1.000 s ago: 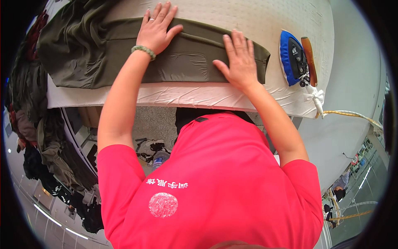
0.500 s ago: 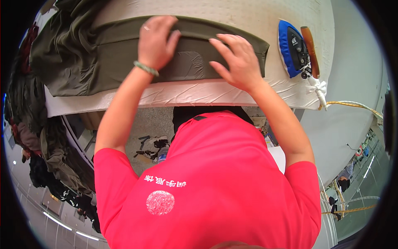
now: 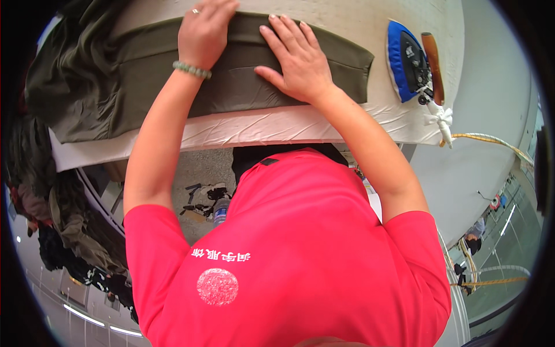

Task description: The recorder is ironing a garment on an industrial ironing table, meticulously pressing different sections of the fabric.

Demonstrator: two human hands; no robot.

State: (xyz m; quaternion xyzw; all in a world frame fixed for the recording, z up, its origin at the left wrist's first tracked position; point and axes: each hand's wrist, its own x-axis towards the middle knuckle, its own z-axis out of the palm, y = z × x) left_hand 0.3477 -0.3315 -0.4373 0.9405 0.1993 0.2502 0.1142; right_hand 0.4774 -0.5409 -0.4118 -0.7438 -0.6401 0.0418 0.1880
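Note:
A dark olive garment (image 3: 231, 87), shaped like a trouser leg, lies lengthwise over the pale padded ironing table. At its far edge is my left hand (image 3: 203, 36), fingers bent together and closed on the cloth; the thumb is hidden and the fingertips are slightly blurred. A beaded bracelet (image 3: 192, 70) circles that wrist. My right hand (image 3: 300, 61) rests flat on the fabric to the right, open, its fingers reaching toward the far edge. The garment's left part is bunched in loose folds, while the narrow right end lies smoother.
An iron (image 3: 407, 61) with a blue rim and wooden handle stands on the table's right side, its cord (image 3: 491, 139) trailing off right. Dark clothes (image 3: 75, 214) hang at the left. Below the table's front edge, a plastic bottle (image 3: 221, 209) stands among clutter on the floor.
Both hands have moved away from me and leftward over the cloth. The right hand has come down flat from hovering, and the left has gone to the far edge and closed.

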